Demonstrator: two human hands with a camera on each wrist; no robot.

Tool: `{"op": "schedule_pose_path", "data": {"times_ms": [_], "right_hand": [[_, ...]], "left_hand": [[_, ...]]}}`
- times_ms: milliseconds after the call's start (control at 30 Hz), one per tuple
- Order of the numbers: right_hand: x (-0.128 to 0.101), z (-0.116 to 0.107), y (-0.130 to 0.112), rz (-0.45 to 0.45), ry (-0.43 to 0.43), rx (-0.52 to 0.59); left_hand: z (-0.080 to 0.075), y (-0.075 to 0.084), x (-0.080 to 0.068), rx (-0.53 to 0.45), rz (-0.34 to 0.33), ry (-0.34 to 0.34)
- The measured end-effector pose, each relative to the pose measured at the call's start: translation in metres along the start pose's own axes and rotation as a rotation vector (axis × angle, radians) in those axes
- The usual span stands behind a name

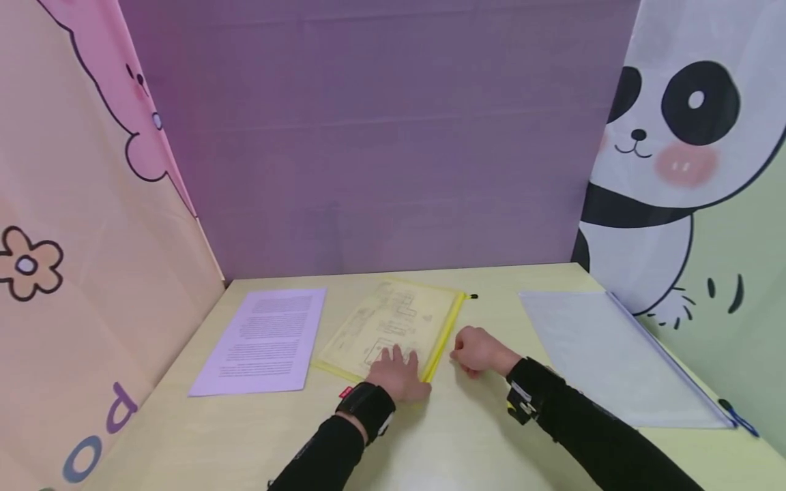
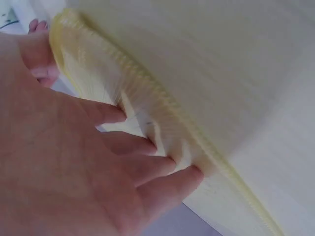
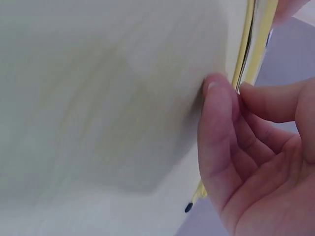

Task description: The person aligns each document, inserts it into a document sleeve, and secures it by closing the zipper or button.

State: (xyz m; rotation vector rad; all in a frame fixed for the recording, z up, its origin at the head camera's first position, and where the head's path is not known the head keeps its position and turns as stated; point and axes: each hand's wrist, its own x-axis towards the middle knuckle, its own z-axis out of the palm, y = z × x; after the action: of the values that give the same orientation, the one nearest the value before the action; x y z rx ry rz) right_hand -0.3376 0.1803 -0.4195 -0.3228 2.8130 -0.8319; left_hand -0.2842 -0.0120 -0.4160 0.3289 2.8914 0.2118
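Translucent yellow plastic zip pouch (image 1: pixel 393 327) with one printed sheet inside lies flat mid-tabletop (image 1: pixel 454 436). Left hand (image 1: pixel 399 374) presses it down, fingers straight. Right hand (image 1: pixel 479 351) is curled at the zipper edge, seemingly pinching it. Pouch looks light, floppy, slick; best held by the stiffer zipper edge. One loose printed sheet (image 1: pixel 264 341) lies left, one grey pouch (image 1: pixel 608 354) right.

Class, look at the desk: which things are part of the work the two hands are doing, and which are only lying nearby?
In use:
yellow zip pouch, with a printed sheet inside
left hand, pressing flat on the pouch
right hand, fingers at its zip edge

Lying about:
printed page to the left
grey zip pouch to the right
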Motion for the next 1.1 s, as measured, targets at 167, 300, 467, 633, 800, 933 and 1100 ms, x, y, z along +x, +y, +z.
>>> {"op": "schedule_pose_path", "data": {"times_ms": [167, 300, 467, 633, 800, 933, 1100], "right_hand": [[-0.003, -0.014, 0.017, -0.034, 0.058, -0.225], [-0.003, -0.027, 0.029, -0.037, 0.087, -0.342], [0.001, -0.044, 0.038, -0.055, 0.143, -0.440], [0.006, -0.058, 0.049, -0.073, 0.207, -0.481], [0.008, -0.063, 0.057, -0.014, 0.182, -0.449], [0.012, -0.060, 0.061, 0.002, 0.150, -0.419], [0.019, -0.056, 0.067, 0.013, 0.141, -0.395]], "left_hand": [[-0.008, -0.009, 0.000, -0.056, 0.025, -0.095], [-0.010, -0.015, 0.002, -0.030, 0.068, -0.119], [-0.014, -0.022, 0.007, 0.032, 0.138, -0.106], [-0.019, -0.033, 0.009, -0.015, 0.191, -0.123], [-0.019, -0.045, 0.011, -0.136, 0.203, -0.157], [-0.020, -0.050, 0.011, -0.185, 0.185, -0.170], [-0.022, -0.048, 0.009, -0.180, 0.169, -0.178]]}}
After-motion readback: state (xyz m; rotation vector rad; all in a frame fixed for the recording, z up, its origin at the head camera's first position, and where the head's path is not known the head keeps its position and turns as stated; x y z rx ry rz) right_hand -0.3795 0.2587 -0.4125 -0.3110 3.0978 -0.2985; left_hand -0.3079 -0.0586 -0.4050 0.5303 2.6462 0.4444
